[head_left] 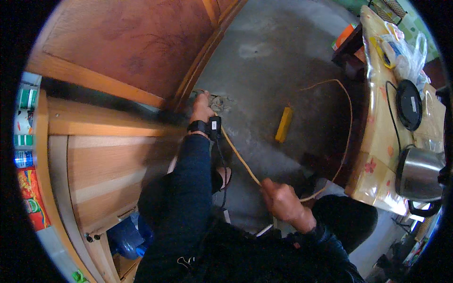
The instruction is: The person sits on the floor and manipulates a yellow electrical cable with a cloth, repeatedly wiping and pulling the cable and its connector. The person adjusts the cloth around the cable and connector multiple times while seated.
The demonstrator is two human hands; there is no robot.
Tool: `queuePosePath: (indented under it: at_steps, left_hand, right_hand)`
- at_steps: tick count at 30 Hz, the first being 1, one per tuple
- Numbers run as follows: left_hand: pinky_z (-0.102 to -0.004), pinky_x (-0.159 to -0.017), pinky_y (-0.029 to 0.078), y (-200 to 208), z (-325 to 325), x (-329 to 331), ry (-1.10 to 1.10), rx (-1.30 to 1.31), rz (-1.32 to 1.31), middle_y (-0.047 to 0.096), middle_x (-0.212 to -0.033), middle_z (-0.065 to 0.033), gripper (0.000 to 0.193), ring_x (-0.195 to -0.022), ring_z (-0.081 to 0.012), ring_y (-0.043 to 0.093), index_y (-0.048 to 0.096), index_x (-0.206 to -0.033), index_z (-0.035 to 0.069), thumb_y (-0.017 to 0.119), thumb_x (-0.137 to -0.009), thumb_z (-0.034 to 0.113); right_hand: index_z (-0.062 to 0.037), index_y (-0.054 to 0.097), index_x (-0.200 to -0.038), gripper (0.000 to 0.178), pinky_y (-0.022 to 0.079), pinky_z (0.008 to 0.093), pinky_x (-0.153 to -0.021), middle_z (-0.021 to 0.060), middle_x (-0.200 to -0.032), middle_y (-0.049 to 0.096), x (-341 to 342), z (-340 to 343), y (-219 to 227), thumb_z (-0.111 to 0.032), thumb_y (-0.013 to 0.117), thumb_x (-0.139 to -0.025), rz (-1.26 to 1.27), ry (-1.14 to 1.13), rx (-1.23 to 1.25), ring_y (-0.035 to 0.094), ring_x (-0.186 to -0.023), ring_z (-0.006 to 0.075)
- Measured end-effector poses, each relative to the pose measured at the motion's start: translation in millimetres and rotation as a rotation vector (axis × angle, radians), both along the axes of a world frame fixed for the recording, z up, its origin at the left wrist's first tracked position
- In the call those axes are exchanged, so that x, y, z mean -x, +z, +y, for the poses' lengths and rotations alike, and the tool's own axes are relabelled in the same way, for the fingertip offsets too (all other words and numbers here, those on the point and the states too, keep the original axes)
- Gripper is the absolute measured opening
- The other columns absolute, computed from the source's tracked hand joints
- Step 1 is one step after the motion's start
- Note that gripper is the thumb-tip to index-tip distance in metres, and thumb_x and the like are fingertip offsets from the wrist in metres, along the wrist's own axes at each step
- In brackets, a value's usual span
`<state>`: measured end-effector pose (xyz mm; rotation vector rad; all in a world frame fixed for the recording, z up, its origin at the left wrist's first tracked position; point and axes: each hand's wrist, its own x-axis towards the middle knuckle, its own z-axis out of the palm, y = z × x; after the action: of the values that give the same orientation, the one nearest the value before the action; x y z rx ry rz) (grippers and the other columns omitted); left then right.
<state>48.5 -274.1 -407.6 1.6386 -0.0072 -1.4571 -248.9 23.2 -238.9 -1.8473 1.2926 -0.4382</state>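
Note:
A long, flexible tan cord-like strip (239, 159) runs from my left hand (202, 109) to my right hand (282, 202). Low down by the corner of the wooden furniture, my left hand is bent round the strip, which shows on both sides of it; the fingertips are partly hidden. Beside those fingers lies a crumpled greyish clump (220, 102) on the floor. My right hand is closed in a fist on the strip, in front of my body. Past the fist, the strip swings right in a wide loop, its thin end curving back over the floor.
A yellow block (283, 125) lies on the grey concrete floor (257, 70). Wooden cabinets (108, 165) stand close on my left, with a blue water jug (126, 238) below. At right, a table with a patterned cover (373, 174) carries a steel kettle (420, 174), its black base (408, 104) and plastic bags (408, 59).

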Motion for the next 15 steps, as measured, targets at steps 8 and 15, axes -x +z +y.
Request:
queuePosePath:
  at_steps: [8,15]
  left_hand:
    - [-0.0465,-0.073,0.053,-66,-50,6,-0.121,-0.109,-0.248,0.067,-0.111,-0.0121,0.037,-0.087,-0.0264,0.064,0.066,-0.120,0.003,0.069,-0.101,0.034]
    - [-0.0458,-0.072,0.052,-133,-73,-21,-0.150,0.081,-0.289,0.066,-0.104,-0.0117,0.039,-0.085,-0.0271,0.062,0.067,-0.116,0.003,0.061,-0.105,0.040]
  right_hand:
    - [-0.0047,0.056,-0.107,0.017,0.053,0.0522,-0.058,0.0185,-0.082,0.065,32,-25,6,-0.005,0.065,-0.093,0.039,0.121,-0.143,0.069,-0.073,0.0427]
    - [-0.0025,0.057,-0.103,0.012,0.051,0.0539,-0.055,0.0211,-0.077,0.063,46,-44,11,-0.003,0.065,-0.095,0.025,0.145,-0.299,0.065,-0.066,0.0462]
